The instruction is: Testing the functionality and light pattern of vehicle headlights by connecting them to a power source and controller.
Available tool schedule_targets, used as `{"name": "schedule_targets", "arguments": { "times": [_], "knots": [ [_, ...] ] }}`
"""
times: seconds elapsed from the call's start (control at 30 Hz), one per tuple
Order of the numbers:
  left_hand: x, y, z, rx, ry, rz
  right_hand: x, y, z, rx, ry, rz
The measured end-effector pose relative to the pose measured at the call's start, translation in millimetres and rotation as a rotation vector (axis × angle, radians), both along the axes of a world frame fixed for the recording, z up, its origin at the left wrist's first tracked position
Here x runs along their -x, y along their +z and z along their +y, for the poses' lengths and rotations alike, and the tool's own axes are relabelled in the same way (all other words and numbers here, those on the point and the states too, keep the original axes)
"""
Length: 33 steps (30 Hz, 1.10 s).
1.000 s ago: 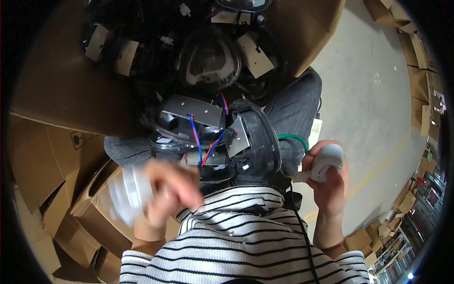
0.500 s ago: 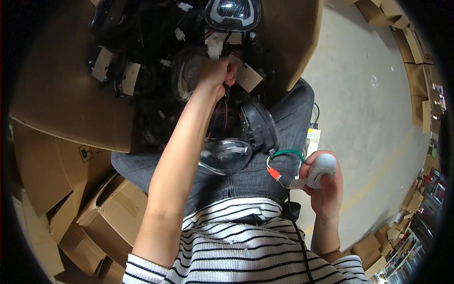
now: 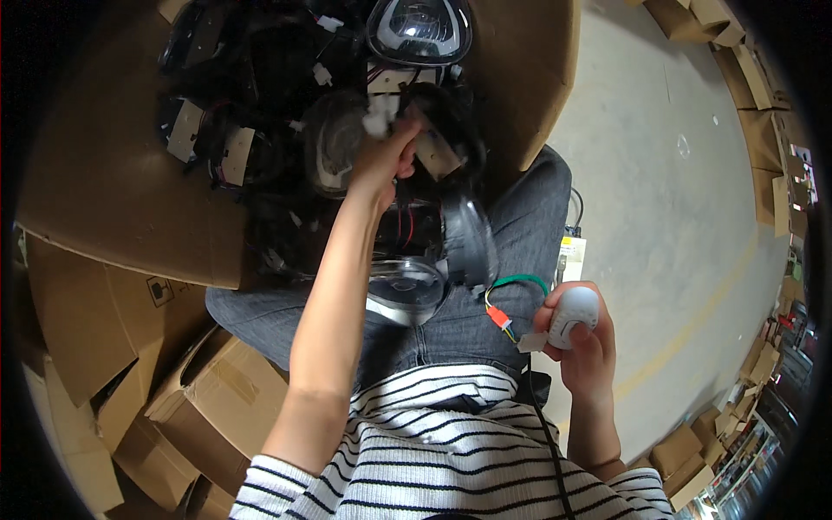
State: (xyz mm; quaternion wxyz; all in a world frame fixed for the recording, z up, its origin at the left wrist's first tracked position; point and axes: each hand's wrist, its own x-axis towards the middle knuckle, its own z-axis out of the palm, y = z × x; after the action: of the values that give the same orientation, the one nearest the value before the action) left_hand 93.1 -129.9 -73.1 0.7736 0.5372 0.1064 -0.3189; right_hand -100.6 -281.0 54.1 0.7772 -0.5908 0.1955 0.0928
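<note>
My left hand (image 3: 386, 165) reaches into the large cardboard box, fingers closed at the edge of a black headlamp (image 3: 442, 130) with a pale metal plate; the exact grip is partly hidden. A blurred white connector (image 3: 380, 115) is beside its knuckles. My right hand (image 3: 589, 351) is closed round a white rounded device (image 3: 575, 319) with slots, thumb on its face. At its fingers sits a white plug (image 3: 531, 343), wired to an orange-red connector (image 3: 499, 317) and a green-sleeved cable (image 3: 520, 279). Two more lamps, one clear-fronted (image 3: 406, 288) and one on its side (image 3: 468, 238), lie by my lap.
More headlamps with clear covers (image 3: 420, 30) and loose wires fill the cardboard box (image 3: 113, 165). Cardboard cartons (image 3: 217, 390) stand at the left. Grey floor (image 3: 667, 217) lies at the right, with more boxes along the far side. A black cable (image 3: 555, 459) runs over my striped shirt.
My left hand has shifted slightly down and left, and the plated lamp beside it has turned. The lap lamps have shifted a little. My right hand, still round the white device, has moved slightly left.
</note>
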Motion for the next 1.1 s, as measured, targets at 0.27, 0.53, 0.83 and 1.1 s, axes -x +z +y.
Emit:
{"name": "schedule_targets", "arguments": {
  "times": [0.27,0.53,0.83,1.1],
  "knots": [
    [52,32,19,-0.581,0.071,-0.467,-6,-6,4,-0.023,0.059,0.001],
    [128,35,25,-0.424,-0.234,-1.029,-33,-18,16,-0.121,0.327,0.140],
    [136,40,46,-0.640,-0.606,-1.333,-21,-26,20,0.320,0.649,-0.014],
    [133,45,52,-0.554,-0.654,-1.343,-21,-41,26,0.291,0.650,-0.058]
  ]
}}
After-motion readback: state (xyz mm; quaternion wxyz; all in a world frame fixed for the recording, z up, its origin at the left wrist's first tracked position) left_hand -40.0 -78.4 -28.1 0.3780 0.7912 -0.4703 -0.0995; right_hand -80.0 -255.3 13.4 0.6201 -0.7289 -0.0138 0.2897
